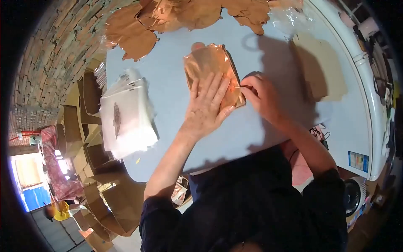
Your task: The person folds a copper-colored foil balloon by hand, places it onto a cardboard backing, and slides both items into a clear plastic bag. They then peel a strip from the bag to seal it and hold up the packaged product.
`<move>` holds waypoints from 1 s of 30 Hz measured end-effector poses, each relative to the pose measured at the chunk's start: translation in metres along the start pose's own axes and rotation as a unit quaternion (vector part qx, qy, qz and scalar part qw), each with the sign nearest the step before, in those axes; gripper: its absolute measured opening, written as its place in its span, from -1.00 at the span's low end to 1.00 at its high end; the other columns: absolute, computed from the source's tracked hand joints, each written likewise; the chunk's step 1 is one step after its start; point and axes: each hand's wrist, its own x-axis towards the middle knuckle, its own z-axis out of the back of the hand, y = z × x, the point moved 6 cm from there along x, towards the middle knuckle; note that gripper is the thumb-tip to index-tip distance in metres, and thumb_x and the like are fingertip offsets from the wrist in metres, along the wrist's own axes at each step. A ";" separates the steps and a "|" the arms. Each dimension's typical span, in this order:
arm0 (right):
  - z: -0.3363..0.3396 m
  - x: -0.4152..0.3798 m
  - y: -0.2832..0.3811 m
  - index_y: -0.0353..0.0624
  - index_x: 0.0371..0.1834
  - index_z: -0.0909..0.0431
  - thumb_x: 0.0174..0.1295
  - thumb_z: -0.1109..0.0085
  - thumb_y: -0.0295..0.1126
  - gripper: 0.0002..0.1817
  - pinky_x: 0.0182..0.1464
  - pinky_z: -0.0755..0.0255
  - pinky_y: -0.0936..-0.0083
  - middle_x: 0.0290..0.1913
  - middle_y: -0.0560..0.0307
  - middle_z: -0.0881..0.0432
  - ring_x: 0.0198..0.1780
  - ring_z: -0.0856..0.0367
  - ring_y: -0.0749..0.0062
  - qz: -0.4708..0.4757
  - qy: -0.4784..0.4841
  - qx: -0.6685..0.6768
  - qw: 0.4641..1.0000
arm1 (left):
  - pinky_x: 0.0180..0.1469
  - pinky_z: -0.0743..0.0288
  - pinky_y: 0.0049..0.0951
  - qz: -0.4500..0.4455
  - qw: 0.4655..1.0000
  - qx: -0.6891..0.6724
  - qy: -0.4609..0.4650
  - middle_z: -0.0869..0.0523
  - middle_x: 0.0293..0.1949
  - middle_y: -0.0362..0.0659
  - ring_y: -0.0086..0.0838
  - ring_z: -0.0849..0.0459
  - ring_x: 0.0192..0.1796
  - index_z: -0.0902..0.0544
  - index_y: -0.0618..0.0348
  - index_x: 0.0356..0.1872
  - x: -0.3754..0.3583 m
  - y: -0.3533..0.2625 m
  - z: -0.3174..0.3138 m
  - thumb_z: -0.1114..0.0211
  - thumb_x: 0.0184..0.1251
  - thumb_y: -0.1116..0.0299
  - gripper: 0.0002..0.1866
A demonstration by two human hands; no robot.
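A flat copper-coloured item in a shiny clear plastic bag (205,61) lies on the pale table, slightly tilted. A dark edge runs down its right side. My left hand (205,101) rests flat across its lower half, fingers spread and pressing on the surface. At the right edge of the bag, my right hand (262,96) has thumb and fingers pinched together, with a small pale strip showing at their tips. Left of my left hand sits a pile of clear plastic bags (132,122) with dark printing on the top one.
Copper-coloured foil-like pieces (180,17) are heaped along the far edge, beside crumpled clear plastic (294,19). A brown cardboard sheet (323,67) lies at the right. Open cardboard boxes (121,206) crowd the left side below a brick wall (54,54). A fan (354,195) stands lower right.
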 end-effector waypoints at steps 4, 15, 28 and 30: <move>-0.007 0.019 0.001 -0.35 -0.11 -0.69 0.39 -0.38 -0.41 -0.80 -0.25 -0.52 0.49 -0.38 0.13 -0.72 -0.37 -0.59 0.56 -0.046 0.042 0.063 0.996 | 0.72 0.20 0.18 0.003 1.000 0.007 0.017 -0.16 0.70 0.04 -0.05 -0.06 0.74 -0.15 0.17 0.70 -0.001 0.000 -0.002 -0.09 0.62 -0.11 -0.18; -0.021 0.053 -0.019 -0.28 -0.20 -0.65 0.43 -0.29 -0.41 -0.86 -0.50 -0.35 0.60 -0.44 0.28 -0.62 -0.55 -0.53 0.67 -0.183 0.180 0.211 0.943 | 0.72 0.18 0.18 0.001 1.000 -0.006 0.009 -0.15 0.70 0.06 -0.06 -0.09 0.73 -0.16 0.17 0.70 -0.001 0.001 -0.001 -0.13 0.61 -0.11 -0.16; -0.029 0.057 -0.021 -0.20 -0.17 -0.60 0.47 -0.19 -0.36 -0.86 -0.65 -0.05 0.58 -0.47 0.31 -0.56 -0.65 -0.42 0.68 -0.285 0.258 0.293 0.876 | 0.68 0.12 0.27 -0.005 1.000 -0.006 -0.010 -0.14 0.71 0.01 -0.08 -0.11 0.72 -0.22 0.04 0.69 -0.002 0.001 -0.002 -0.17 0.58 -0.19 -0.17; -0.024 0.061 -0.015 -0.23 -0.16 -0.61 0.47 -0.22 -0.36 -0.85 -0.64 -0.12 0.58 -0.44 0.29 -0.59 -0.64 -0.43 0.68 -0.265 0.254 0.276 0.888 | 0.69 0.13 0.27 -0.002 1.000 0.000 -0.001 -0.13 0.71 0.01 -0.09 -0.10 0.72 -0.22 0.02 0.69 -0.002 0.001 -0.003 -0.18 0.57 -0.19 -0.17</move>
